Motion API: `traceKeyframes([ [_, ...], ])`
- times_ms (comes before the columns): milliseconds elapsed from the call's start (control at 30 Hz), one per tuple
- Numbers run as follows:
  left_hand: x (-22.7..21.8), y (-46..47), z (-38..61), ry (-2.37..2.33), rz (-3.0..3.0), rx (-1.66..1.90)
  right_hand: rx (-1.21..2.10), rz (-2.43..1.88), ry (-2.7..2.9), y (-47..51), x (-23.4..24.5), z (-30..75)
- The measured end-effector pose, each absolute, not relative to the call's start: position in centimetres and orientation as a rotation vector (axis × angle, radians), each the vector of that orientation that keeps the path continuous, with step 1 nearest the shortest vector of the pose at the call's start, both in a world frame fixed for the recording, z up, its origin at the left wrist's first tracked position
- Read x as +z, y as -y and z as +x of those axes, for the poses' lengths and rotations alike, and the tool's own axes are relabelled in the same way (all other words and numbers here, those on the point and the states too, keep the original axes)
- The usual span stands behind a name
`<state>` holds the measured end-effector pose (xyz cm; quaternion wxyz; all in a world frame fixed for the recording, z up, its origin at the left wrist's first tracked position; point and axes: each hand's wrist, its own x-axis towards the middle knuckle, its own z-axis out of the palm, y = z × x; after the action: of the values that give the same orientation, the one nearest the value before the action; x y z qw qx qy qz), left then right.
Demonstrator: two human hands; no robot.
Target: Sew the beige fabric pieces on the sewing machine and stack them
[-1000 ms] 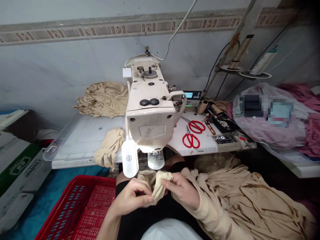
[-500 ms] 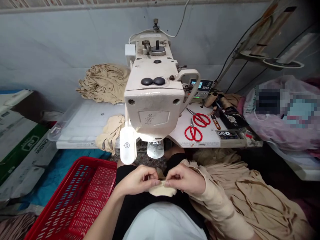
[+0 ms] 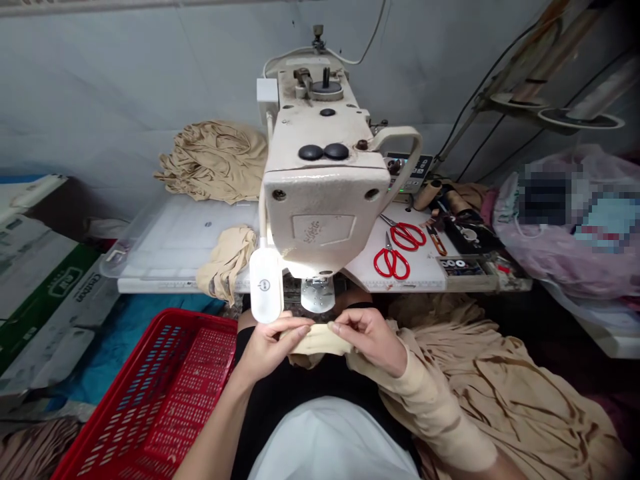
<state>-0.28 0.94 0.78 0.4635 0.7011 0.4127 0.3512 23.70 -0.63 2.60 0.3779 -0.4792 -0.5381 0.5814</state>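
A small cream piece of fabric (image 3: 323, 341) is stretched between my two hands, just in front of the sewing machine (image 3: 320, 213). My left hand (image 3: 270, 343) pinches its left edge between thumb and fingers. At the upper right edge, my right hand (image 3: 370, 337) grips it the same way. Beige cloth (image 3: 435, 400) wraps my right wrist and forearm. The machine's shiny metal plate (image 3: 319, 295) sits right above the fabric, and a white lamp (image 3: 267, 285) hangs close to my left fingers.
Two red-handled scissors (image 3: 391, 264) lie on the white table (image 3: 345, 287) to the right. A red basket (image 3: 145, 393) stands at my left. Beige cloth piles (image 3: 215, 160) rest behind the table's left side, with more beige fabric (image 3: 525, 393) at lower right. Thread cones (image 3: 535, 80) stand upper right.
Both hands have risen toward the machine with the cream fabric, which now shows more of its flat face. The view has shifted slightly, so the machine appears farther right.
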Motion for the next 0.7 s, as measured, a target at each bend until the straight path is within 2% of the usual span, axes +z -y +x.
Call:
traceKeyframes([
  [100, 1.4, -1.3, -0.5, -0.999, 1.907, 0.839, 1.227, -1.263, 1.505, 0.9, 3.7, 23.6],
  [200, 1.6, -1.5, -0.1, -1.017, 1.815, 0.867, 1.034, -1.275, 1.549, 0.8, 4.2, 23.6],
  [433, 2.0, -2.2, 1.1, -1.273, 1.403, 0.866, 1.232, -1.257, 1.329, -1.5, 2.6, 24.5],
  [700, 2.5, -4.5, 2.0, -1.275, 1.418, 0.958, 1.286, -1.243, 1.099, -3.4, 1.1, 25.0],
])
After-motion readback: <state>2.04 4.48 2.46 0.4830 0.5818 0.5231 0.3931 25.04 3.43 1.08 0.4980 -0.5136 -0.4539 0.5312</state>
